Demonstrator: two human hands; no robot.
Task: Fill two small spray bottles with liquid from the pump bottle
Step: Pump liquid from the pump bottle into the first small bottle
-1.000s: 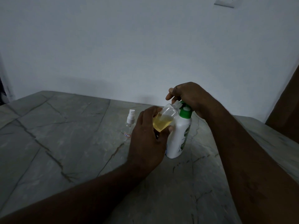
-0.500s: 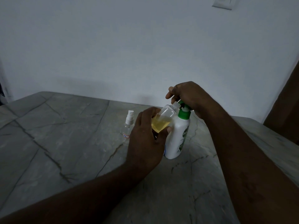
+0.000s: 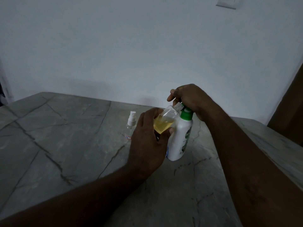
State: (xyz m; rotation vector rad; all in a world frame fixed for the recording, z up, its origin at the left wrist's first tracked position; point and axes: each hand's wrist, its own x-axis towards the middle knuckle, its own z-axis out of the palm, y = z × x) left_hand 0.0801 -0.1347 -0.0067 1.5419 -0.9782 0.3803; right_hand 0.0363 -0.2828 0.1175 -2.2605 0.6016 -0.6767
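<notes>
**Q:** Which item is the reference point?
**A:** The pump bottle (image 3: 179,141), white with a green collar, standing upright on the grey veined table (image 3: 65,136).

**Q:** How are the hands placed?
**A:** The right hand (image 3: 188,97) sits on top of the pump bottle, fingers curled down over the pump head, which it hides. The left hand (image 3: 147,141), just left of the pump bottle, grips the open spray bottle (image 3: 165,122), with fingers and thumb wrapped round its lower body.

**Q:** How does that bottle lie?
**A:** It is tilted and held off the table. Its bare threaded neck points up towards the pump bottle's head, directly under the right hand. Yellow liquid fills roughly its lower half.

**Q:** And the second one?
**A:** The capped spray bottle (image 3: 130,126) stands upright on the table left of the pump bottle, beyond the left hand and apart from both. It has a white sprayer top, a clear body and a small label low down. Whether it holds liquid cannot be told.

**Q:** Background?
**A:** A plain pale wall (image 3: 114,46) lies behind the pump bottle, with a switch plate (image 3: 226,2) high above it.
</notes>
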